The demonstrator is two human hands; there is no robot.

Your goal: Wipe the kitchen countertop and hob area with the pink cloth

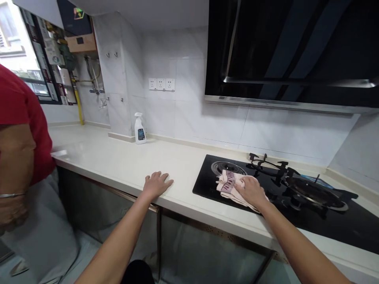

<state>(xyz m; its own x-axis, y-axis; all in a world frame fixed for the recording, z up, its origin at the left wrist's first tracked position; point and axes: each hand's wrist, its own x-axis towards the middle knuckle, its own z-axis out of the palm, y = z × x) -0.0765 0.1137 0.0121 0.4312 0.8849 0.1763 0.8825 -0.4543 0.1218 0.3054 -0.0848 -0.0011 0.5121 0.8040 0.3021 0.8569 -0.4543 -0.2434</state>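
Note:
My right hand (251,190) presses a folded pale pink towel (229,184) with a purple band onto the black glass gas hob (204,185), its fingers curled into the fabric. The towel lies over the front of the left burner (226,167), whose top shows bare behind it. A black pan support (266,167) sits off that burner, toward the back middle of the hob. My left hand (156,184) rests on the cream countertop (180,165) near its front edge, fingers spread and holding nothing.
A white spray bottle (140,128) stands against the wall. The right burner (315,191) has its support on, with something blue (318,181) behind it. A black range hood (290,51) overhangs the hob. At far left stands a person in a red shirt (25,118).

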